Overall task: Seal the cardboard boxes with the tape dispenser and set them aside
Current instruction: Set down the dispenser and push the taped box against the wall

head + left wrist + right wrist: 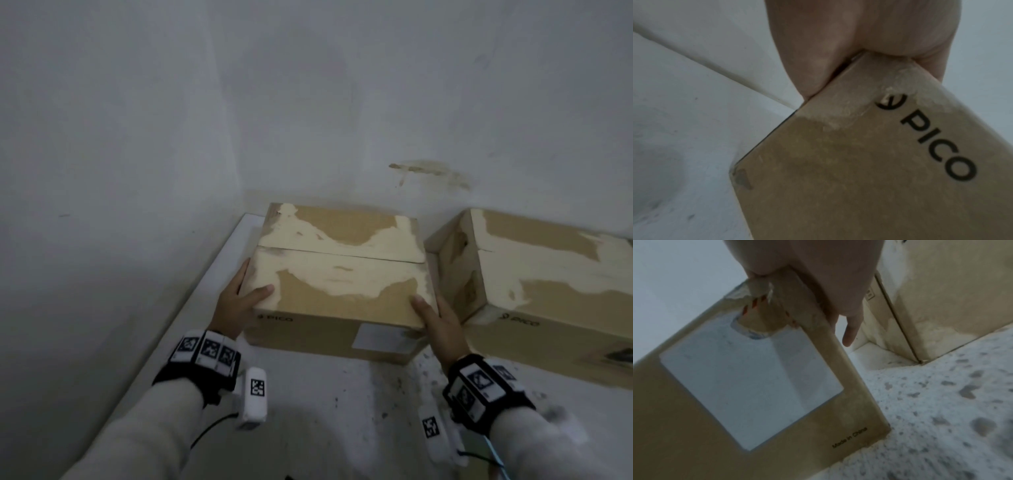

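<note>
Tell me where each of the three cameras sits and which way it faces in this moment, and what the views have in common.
Head: worn on the head, looking forward and down at two cardboard boxes on a white table; both hands and sleeved forearms show.
Left wrist: along the left hand, which grips the PICO-printed corner of the held box.
Right wrist: along the right hand, which grips the same box at its corner above the white label; the second box stands behind.
Shared: all three show the held box.
</note>
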Demonstrator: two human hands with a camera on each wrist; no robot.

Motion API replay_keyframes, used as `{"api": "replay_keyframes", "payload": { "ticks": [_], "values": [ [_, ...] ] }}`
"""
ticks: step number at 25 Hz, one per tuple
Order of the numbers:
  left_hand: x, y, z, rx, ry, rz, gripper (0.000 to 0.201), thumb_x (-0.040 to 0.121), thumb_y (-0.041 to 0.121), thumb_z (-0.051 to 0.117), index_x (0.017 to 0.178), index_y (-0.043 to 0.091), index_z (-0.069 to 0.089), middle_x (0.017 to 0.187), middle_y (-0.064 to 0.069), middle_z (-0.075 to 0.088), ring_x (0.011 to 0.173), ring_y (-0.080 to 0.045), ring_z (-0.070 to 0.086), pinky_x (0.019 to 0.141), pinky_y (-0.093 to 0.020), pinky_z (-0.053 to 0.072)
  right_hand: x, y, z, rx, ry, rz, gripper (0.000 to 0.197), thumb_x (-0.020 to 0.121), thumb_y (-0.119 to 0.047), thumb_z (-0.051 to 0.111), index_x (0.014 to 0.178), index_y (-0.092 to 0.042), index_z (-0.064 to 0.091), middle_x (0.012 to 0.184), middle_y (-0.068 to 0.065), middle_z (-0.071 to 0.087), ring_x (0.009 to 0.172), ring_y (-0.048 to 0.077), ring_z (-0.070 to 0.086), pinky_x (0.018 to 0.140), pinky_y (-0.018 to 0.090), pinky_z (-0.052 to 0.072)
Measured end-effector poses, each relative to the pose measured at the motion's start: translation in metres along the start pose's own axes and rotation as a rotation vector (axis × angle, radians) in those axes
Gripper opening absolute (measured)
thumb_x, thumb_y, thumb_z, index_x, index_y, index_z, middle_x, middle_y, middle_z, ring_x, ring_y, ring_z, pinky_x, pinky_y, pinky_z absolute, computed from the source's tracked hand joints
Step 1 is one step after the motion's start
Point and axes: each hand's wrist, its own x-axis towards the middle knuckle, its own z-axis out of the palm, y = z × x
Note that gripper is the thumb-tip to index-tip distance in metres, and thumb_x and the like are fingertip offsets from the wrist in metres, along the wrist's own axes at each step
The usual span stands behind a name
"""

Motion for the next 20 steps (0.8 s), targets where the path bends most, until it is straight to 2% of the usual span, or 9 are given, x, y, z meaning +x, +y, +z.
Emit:
{"api": "replay_keyframes", "payload": {
  "ticks": [2,4,6,10,12,14,16,18,20],
  "values": [
    [-0.003,0.001,0.002,0.081,0.000,0.028,0.069,0.083,0.012,0.068,0.144,0.017,0.037,0.144,-0.001,0.045,0.132,-0.020,0.044,0.108,-0.038,0.040,-0.002,-0.004,-0.001,-0.024,0.000,-0.031,0.042,0.091,-0.028,0.054,0.131,-0.014,0.050,0.121,0.002,0.057,0.100,0.017,0.054,0.069,0.013,0.045],
    [-0.011,0.007,0.003,0.156,-0.011,0.101,0.059,0.084,0.015,0.068,0.138,0.016,0.045,0.130,0.005,0.056,0.119,-0.015,0.054,0.097,-0.023,0.048,-0.006,-0.007,-0.004,0.007,-0.025,-0.075,0.039,0.090,-0.025,0.057,0.128,-0.019,0.052,0.115,-0.002,0.058,0.099,0.014,0.056,0.070,0.011,0.048],
    [-0.022,0.003,-0.003,0.093,-0.012,0.141,0.050,0.081,0.022,0.071,0.128,0.019,0.054,0.113,0.011,0.063,0.107,-0.014,0.060,0.083,-0.014,0.053,-0.012,-0.004,-0.010,0.104,-0.071,-0.033,0.048,0.084,-0.025,0.063,0.130,-0.025,0.049,0.117,-0.007,0.059,0.103,0.012,0.058,0.081,0.026,0.052],
    [-0.041,-0.027,-0.021,-0.080,0.010,0.026,0.082,0.058,0.059,0.079,0.124,0.012,0.060,0.107,0.004,0.072,0.108,-0.021,0.062,0.095,-0.041,0.050,-0.026,0.019,-0.022,0.220,-0.104,0.039,0.049,0.068,-0.031,0.075,0.114,-0.036,0.059,0.111,-0.012,0.067,0.105,0.013,0.060,0.087,0.036,0.049],
    [-0.044,-0.033,-0.018,-0.157,0.088,-0.029,0.062,0.074,0.045,0.071,0.118,0.002,0.062,0.086,0.009,0.074,0.094,-0.022,0.062,0.090,-0.037,0.052,-0.031,0.026,-0.023,0.205,-0.051,0.035,0.047,0.062,-0.037,0.079,0.106,-0.034,0.064,0.103,-0.010,0.071,0.100,0.011,0.062,0.090,0.039,0.049],
    [-0.042,-0.034,-0.013,-0.201,0.145,-0.066,0.041,0.091,0.022,0.055,0.122,-0.003,0.058,0.096,-0.002,0.071,0.093,-0.024,0.061,0.088,-0.035,0.053,-0.033,0.030,-0.021,0.223,-0.027,0.036,0.069,0.048,-0.050,0.084,0.111,-0.028,0.066,0.103,-0.009,0.072,0.099,0.010,0.065,0.084,0.032,0.053],
    [-0.044,-0.036,-0.013,-0.222,0.170,-0.087,0.029,0.096,0.013,0.046,0.116,0.003,0.064,0.109,-0.009,0.067,0.100,-0.024,0.062,0.092,-0.035,0.052,-0.032,0.032,-0.021,0.241,-0.017,0.044,0.099,0.030,-0.063,0.085,0.117,-0.021,0.064,0.101,-0.011,0.072,0.095,0.006,0.067,0.076,0.023,0.055],
    [-0.047,-0.037,-0.014,-0.283,0.154,-0.101,0.035,0.097,0.011,0.042,0.094,0.023,0.075,0.097,0.004,0.073,0.089,-0.010,0.069,0.083,-0.024,0.056,-0.032,0.032,-0.024,0.285,-0.048,0.072,0.113,0.028,-0.064,0.085,0.125,-0.013,0.058,0.109,-0.006,0.070,0.098,0.008,0.065,0.083,0.026,0.054],
    [-0.050,-0.034,-0.013,-0.350,0.156,-0.110,0.023,0.088,0.029,0.050,0.095,0.023,0.071,0.097,0.004,0.071,0.086,-0.007,0.069,0.078,-0.020,0.058,-0.033,0.031,-0.027,0.336,-0.054,0.113,0.121,0.031,-0.060,0.087,0.134,-0.010,0.048,0.123,0.002,0.062,0.110,0.015,0.059,0.096,0.035,0.047]
  ]
}}
